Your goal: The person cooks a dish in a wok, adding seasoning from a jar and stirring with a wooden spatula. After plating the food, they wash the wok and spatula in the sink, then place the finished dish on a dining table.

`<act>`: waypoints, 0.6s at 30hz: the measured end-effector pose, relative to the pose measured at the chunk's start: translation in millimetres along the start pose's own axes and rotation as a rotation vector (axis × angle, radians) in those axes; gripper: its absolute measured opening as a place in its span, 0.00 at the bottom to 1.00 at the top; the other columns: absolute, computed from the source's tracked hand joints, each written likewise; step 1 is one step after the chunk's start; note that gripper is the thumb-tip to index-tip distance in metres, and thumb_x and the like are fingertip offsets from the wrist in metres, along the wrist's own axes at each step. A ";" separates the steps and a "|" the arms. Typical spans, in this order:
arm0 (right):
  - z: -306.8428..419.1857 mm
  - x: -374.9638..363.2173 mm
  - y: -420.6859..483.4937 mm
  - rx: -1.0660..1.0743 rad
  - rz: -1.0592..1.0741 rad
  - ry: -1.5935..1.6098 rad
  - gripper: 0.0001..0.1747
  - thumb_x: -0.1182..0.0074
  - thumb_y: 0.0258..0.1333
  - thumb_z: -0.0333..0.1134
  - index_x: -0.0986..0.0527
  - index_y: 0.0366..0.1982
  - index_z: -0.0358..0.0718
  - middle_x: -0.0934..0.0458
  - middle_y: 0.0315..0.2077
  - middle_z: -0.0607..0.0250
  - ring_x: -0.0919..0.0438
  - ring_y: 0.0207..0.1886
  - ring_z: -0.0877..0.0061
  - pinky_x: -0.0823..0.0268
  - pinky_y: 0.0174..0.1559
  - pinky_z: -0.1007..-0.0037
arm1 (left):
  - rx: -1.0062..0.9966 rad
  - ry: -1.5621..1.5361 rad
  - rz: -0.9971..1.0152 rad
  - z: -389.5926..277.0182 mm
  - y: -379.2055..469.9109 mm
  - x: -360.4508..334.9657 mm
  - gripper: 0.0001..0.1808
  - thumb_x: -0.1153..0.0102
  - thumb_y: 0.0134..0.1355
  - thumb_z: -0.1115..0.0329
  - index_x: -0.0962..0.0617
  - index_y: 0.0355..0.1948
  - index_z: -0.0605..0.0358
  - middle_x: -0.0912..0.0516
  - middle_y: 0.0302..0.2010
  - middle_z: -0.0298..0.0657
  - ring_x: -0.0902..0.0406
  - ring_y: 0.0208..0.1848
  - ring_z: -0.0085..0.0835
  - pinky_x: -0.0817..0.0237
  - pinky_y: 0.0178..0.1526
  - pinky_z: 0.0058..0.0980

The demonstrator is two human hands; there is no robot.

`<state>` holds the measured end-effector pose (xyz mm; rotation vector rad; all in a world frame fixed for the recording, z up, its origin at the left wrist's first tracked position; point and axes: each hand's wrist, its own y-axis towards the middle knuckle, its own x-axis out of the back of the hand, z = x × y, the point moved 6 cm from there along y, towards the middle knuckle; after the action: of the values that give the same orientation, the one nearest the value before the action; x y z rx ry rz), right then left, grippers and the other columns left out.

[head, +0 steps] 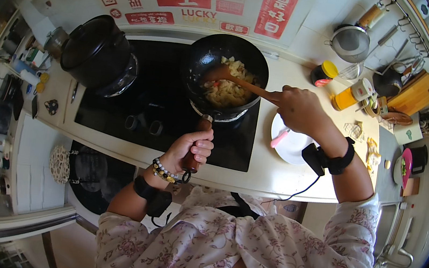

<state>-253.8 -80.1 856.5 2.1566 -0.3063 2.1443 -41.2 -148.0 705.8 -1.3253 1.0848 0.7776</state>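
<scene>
A dark wok (198, 52) stands on the right burner of a black glass hob (156, 85). My left hand (192, 149) is wrapped around its wooden handle (191, 164). In the wok lies chopped pale yellowish food (230, 91) with a few red bits. My right hand (303, 109) grips a wooden spatula (249, 85) by the end of its handle. The spatula's broad head (216, 73) rests in the wok, against the food's left side. Below my right hand, a white plate (295, 151) holds a small utensil with a pink handle (279, 139).
A large dark lidded pot (93, 51) stands on the left burner. Along the right counter are a yellow-lidded jar (324, 73), an oil bottle (347, 96) and a wooden cutting board (415, 93). A strainer (350, 43) hangs from the wall rail. A cable (304, 190) trails from my right wrist.
</scene>
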 end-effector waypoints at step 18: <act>-39.3 37.7 -110.9 -0.241 -0.296 -0.080 0.29 0.46 0.53 0.31 0.27 0.58 0.57 0.25 0.31 0.61 0.20 0.28 0.66 0.30 0.28 0.65 | -0.066 0.535 -0.182 17.6 -5.7 -57.1 0.06 0.45 0.63 0.72 0.30 0.36 0.48 0.35 0.17 0.22 0.39 0.14 0.11 0.43 0.18 0.16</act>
<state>-270.2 33.0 903.6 2.0110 -0.2212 1.7683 -52.5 -123.6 759.4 -1.7162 1.3340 0.3272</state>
